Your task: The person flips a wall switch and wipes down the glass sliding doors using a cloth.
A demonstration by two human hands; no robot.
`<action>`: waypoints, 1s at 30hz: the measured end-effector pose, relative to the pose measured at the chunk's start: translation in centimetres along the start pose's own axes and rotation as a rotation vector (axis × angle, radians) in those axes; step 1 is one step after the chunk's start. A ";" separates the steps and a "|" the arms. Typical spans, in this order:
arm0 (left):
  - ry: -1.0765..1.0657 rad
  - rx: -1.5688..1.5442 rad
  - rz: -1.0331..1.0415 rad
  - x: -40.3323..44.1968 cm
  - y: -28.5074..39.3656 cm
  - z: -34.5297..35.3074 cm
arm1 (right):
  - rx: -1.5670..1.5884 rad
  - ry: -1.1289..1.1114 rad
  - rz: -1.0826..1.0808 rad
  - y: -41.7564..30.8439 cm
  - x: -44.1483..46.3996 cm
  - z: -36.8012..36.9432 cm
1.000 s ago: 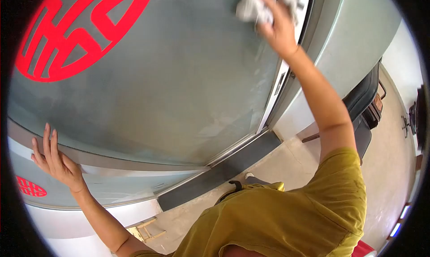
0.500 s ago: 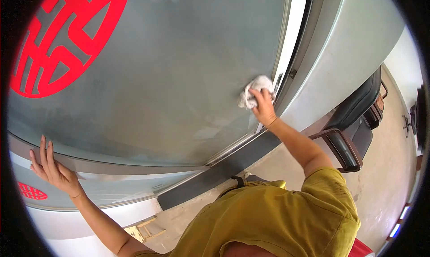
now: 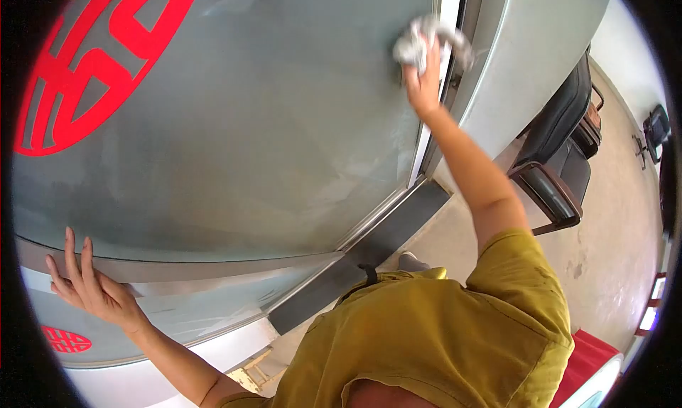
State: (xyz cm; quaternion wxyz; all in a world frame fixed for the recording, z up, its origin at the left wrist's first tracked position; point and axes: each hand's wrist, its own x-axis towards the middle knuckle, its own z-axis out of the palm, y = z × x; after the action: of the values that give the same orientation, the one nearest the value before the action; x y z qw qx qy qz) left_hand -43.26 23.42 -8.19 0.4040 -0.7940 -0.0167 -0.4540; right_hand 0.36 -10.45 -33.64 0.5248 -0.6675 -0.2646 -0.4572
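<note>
Cloth [image 3: 410, 50] gripped in right hand [image 3: 425, 88], at edge of glass panel [image 3: 277, 124], left hand [image 3: 98, 294] well apart, splayed at metal frame [image 3: 213, 270]

The right hand [image 3: 424, 77] is raised at one o'clock, its digits pointed toward twelve in a gripping pose, their ends partly hidden. The right wrist [image 3: 430, 114] is held nearly straight, and the right forearm [image 3: 465, 158] is angled between ten and eleven from an elbow bent at three. The left hand [image 3: 96, 291] is held out at eight o'clock, its fingers [image 3: 73, 262] spread and extended, the longest pointed toward eleven. From seven o'clock, the left forearm [image 3: 170, 360] is stretched up and outward to the left wrist [image 3: 133, 323].
</note>
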 end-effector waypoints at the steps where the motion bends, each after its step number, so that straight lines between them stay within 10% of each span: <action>1: 0.009 0.001 0.001 -0.1 -0.3 0.1 | 0.033 -0.017 0.114 1.1 -4.4 0.3; 8: 0.028 -0.011 0.070 0.1 -1.1 0.1 | 0.380 -0.070 1.260 0.9 -18.4 0.6; 17: 0.130 -0.122 0.094 -0.1 -1.5 0.2 | 0.148 -0.093 0.181 -7.4 1.5 -0.5; 20: 0.179 -0.210 0.082 -0.1 -1.0 0.2 | 0.036 0.024 0.194 -5.5 -2.8 1.8; 26: 0.113 -0.156 0.073 -2.3 0.0 0.5 | 0.086 0.112 1.114 0.7 -25.9 6.4; 30: 0.110 -0.164 0.054 -2.7 0.1 0.4 | 0.266 0.023 1.442 -4.1 -23.1 4.6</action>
State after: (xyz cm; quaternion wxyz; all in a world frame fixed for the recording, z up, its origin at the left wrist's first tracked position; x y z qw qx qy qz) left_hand -44.53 24.54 -10.30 0.3502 -0.7983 0.0641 -0.4858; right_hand -11.74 -1.95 -52.39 0.7748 -0.6013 0.1928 0.0309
